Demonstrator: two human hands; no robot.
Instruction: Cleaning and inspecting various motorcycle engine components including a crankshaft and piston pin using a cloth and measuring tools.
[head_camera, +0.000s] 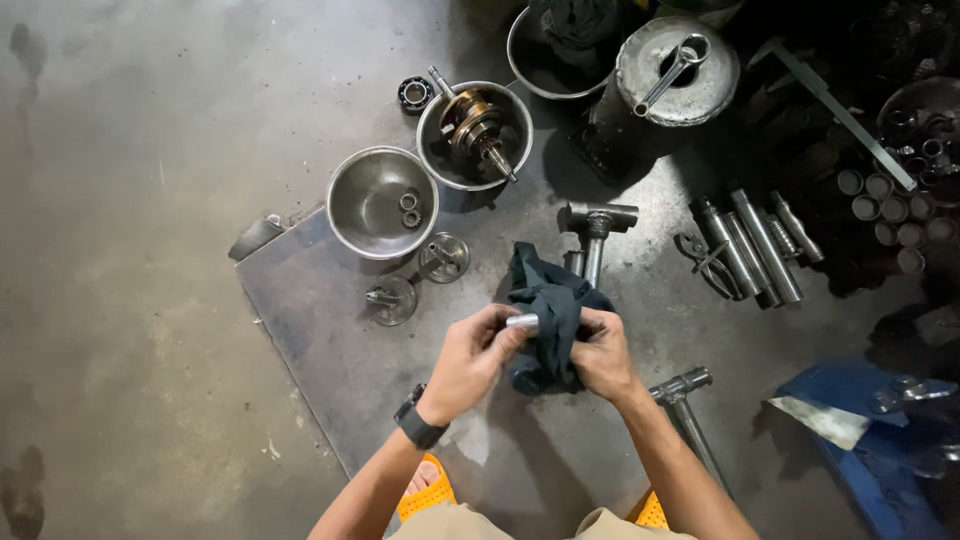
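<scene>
Hands meet above a metal plate (320, 330) lying on the concrete floor (130, 250). Left hand (468, 362), a dark watch (416, 420) at its wrist, pinches a short shiny metal pin (522, 321) between thumb and fingers. Right hand (603, 355) is closed on a dark rag (548, 300), which is bunched against the pin and hangs up and away from it. Beyond the rag stands a hammer-like steel tool (596, 225). Farther left sit an empty-looking steel bowl (382, 203) holding two small rings, and a second bowl (474, 135) with a crankshaft (478, 125) in it. A bearing (414, 94) lies beside that bowl. Steel tubes (750, 245) lie to the right.
</scene>
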